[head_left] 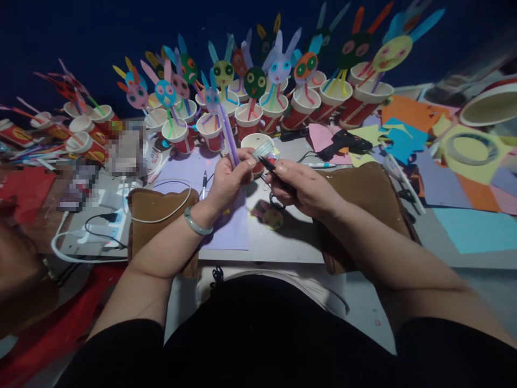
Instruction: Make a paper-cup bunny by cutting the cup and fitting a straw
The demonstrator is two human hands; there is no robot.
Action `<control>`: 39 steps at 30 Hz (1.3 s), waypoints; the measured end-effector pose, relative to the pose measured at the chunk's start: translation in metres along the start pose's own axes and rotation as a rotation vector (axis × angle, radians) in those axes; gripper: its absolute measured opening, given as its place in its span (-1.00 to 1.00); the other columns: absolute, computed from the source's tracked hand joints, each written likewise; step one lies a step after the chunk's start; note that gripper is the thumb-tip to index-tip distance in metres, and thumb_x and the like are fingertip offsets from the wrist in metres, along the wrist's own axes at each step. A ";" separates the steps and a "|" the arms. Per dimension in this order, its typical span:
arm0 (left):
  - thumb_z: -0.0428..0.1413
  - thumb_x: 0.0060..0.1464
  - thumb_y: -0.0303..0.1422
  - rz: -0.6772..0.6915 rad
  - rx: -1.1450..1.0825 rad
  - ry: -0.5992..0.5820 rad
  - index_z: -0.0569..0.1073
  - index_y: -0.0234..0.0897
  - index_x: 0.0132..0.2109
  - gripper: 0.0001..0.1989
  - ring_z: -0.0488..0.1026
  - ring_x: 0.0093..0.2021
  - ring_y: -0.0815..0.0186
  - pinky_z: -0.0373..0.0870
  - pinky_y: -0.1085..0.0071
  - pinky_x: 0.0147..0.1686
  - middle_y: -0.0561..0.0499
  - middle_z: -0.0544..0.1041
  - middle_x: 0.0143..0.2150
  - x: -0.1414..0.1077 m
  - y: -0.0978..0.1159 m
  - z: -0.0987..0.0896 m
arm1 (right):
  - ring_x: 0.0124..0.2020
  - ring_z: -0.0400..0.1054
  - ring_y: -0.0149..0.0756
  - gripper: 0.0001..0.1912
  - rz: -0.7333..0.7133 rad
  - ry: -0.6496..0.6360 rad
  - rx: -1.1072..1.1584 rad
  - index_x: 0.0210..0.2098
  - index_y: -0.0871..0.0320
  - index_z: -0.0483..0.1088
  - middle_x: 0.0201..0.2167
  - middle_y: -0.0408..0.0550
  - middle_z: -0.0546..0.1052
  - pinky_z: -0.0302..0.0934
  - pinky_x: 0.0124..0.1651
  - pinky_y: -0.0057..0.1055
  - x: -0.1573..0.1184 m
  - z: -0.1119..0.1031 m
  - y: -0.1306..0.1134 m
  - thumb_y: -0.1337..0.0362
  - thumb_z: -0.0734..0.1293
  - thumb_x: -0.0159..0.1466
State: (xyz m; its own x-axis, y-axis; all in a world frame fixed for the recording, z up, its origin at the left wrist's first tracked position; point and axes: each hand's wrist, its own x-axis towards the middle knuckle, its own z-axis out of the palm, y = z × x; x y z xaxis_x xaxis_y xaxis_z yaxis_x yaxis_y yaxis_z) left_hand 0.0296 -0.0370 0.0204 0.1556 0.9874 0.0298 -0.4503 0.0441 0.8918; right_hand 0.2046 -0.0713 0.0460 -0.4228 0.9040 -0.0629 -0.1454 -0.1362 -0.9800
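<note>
- Purple straws tilt up from your left grip, pinched.
- Your right grip is closed around a black tool, its tip beside a pale strip.
- Below, a rabbit face lies on the desk.
- Beyond stand red cups.

Single head-worn view: looks from above near edge of table, facing forward and down across it. Close range: hands over table's middle, wearer's black-clad torso before near edge. Wide reach, taking in dark blue wall behind table.
</note>
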 end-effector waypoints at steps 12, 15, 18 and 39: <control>0.28 0.12 -0.46 -0.066 -0.060 0.010 0.33 -0.24 -0.43 -0.72 0.07 -0.63 0.56 0.07 0.54 -0.57 0.26 0.11 -0.61 -0.003 0.007 0.007 | -0.13 0.49 0.09 -0.67 -0.081 0.442 -1.526 -0.26 0.15 0.51 -0.34 0.19 0.60 0.29 -0.07 -0.06 0.028 -0.105 0.033 -0.01 0.44 0.28; 0.29 0.10 -0.41 -0.063 -0.046 -0.010 0.33 -0.23 -0.42 -0.73 0.08 -0.62 0.56 0.04 0.54 -0.58 0.26 0.12 -0.61 -0.003 0.005 0.004 | -0.06 0.48 0.13 -0.67 -0.260 0.440 -1.451 -0.14 0.16 0.55 -0.20 0.24 0.63 0.31 0.02 0.02 0.024 -0.087 0.024 0.01 0.39 0.34; 0.33 0.05 -0.36 -0.041 -0.049 -0.044 0.35 -0.24 -0.39 -0.74 0.16 -0.60 0.56 0.09 0.54 -0.57 0.20 0.29 -0.53 -0.005 0.002 0.003 | -0.12 0.48 -0.02 -0.62 -0.494 0.519 -1.174 -0.03 0.09 0.51 -0.15 0.13 0.62 0.35 0.01 -0.07 0.016 -0.058 0.018 -0.07 0.35 0.40; 0.15 0.34 -0.05 0.619 0.678 -0.392 0.50 -0.24 -0.19 -0.67 0.51 0.10 0.18 0.46 0.24 0.11 -0.14 0.49 0.07 -0.004 -0.027 -0.021 | -0.30 0.39 -0.19 -0.82 -0.936 0.546 -0.909 -0.16 0.02 0.42 -0.33 -0.12 0.52 0.21 -0.09 -0.11 0.021 -0.026 0.048 0.10 0.44 0.38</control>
State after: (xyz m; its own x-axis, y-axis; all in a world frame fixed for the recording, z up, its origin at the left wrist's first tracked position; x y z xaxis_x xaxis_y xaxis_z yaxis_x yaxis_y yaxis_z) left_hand 0.0230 -0.0395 -0.0133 0.3977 0.6815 0.6143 0.0274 -0.6781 0.7345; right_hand 0.2117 -0.0486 -0.0068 -0.0681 0.5825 0.8100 0.5317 0.7081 -0.4645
